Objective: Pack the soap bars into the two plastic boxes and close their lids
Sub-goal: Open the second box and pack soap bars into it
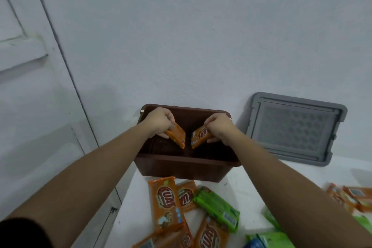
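Over the open brown plastic box [187,164], the left hand [159,122] and right hand [220,127] each pinch an orange wrapped soap bar [177,136] by its upper end; stiff, light, probably slick-wrapped.

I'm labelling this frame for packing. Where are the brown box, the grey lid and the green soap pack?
brown box [181,169]: head view, near outer wall.
grey lid [293,127]: head view, patterned centre panel.
green soap pack [218,208]: head view, middle of wrapper.
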{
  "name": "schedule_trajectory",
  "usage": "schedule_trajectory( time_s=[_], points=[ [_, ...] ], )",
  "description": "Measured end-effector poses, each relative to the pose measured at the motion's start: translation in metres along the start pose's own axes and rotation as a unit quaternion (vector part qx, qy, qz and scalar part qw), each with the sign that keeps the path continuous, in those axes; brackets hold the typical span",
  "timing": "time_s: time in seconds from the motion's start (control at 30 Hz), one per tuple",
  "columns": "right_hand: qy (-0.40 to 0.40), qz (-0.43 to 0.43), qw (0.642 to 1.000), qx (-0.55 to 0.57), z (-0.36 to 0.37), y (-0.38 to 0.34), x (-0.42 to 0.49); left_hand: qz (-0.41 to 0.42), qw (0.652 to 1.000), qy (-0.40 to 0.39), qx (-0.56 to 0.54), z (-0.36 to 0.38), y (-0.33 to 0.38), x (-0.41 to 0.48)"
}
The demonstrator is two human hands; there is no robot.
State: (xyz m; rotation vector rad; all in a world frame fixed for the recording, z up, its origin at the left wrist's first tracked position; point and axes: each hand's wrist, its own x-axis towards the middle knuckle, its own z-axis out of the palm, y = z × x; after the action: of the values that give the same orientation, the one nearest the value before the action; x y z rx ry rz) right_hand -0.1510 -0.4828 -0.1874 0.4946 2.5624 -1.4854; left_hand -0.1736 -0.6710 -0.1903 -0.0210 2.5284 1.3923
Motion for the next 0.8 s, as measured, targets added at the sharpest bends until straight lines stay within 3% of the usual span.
schedule_trajectory(
  time_s=[0.17, 0.27, 0.5, 0.8],
  points=[
    [0.013, 0.076, 0.997, 0.02, 0.021, 0.01, 0.021, -0.021, 0.999, -0.026, 0.009, 0.008, -0.014, 0.023],
    [0.022, 0.078, 0.996, 0.022, 0.026, 0.015, 0.026, -0.035, 0.999, -0.013, 0.03, 0.01, -0.024, 0.031],
    [0.007, 0.03, 0.977, -0.212, 0.034, 0.021, 0.028, -0.023, 0.971, -0.043, 0.233, 0.014, -0.026, 0.028],
    [-0.004, -0.005, 0.956, -0.293, 0.039, 0.024, 0.031, -0.003, 0.934, -0.029, 0.356, 0.024, -0.034, 0.031]
  ],
)
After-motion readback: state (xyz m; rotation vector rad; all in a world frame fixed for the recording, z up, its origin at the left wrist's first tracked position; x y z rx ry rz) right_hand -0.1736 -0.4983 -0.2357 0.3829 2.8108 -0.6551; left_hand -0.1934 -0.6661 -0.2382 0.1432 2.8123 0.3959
